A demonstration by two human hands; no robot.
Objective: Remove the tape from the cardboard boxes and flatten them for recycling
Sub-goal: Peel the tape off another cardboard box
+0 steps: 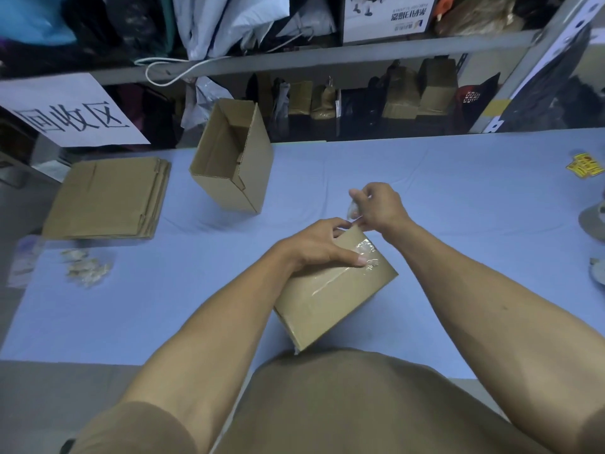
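The right hand pinches a crumpled strip of clear tape just above the far edge of a sealed box at the frame's centre, while the left hand grips that box's top, thumb pressed on taped cardboard. Behind, upper left, stands an open box; further left lies flattened cardboard on the blue tabletop, with tape scraps nearby.

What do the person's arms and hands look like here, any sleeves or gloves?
Both arms are bare from the short sleeves down. The left hand and right hand wear no gloves, rings or watch that show. The short sleeves and shirt are a plain brownish tan.
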